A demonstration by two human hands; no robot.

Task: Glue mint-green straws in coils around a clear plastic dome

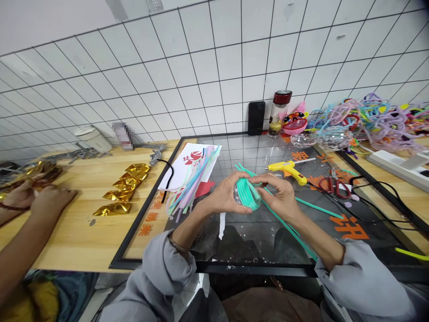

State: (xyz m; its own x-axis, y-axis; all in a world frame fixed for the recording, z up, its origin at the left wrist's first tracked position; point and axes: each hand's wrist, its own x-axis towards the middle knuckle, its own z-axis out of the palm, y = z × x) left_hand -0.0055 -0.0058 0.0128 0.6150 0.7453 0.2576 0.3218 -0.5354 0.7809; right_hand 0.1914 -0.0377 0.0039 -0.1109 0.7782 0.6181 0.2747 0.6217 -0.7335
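My left hand (pixel 221 195) is closed around a clear ball wrapped in rows of green pipe cleaner (pixel 246 195), held above the dark glass board. On the ball's right side, the fingers of my right hand (pixel 279 193) pinch the green pipe cleaner at its upper edge; the fingertips partly hide it. Loose green pipe cleaners (pixel 318 208) lie on the board below and beyond my right hand. A yellow glue gun (pixel 287 169) rests behind that hand, with red-handled scissors (pixel 336 187) to its right. Left of my left hand, pastel pipe cleaners (pixel 192 185) lie across white paper (pixel 179 163).
Another person's hands (pixel 50 202) work at the far left, near gold foil pieces (pixel 125 188). A phone (pixel 256 118) and a lidded bottle (pixel 279 114) stand by the wall. At right are tangled pipe cleaners (pixel 372 118), a power strip (pixel 398 167) and black cords (pixel 378 217).
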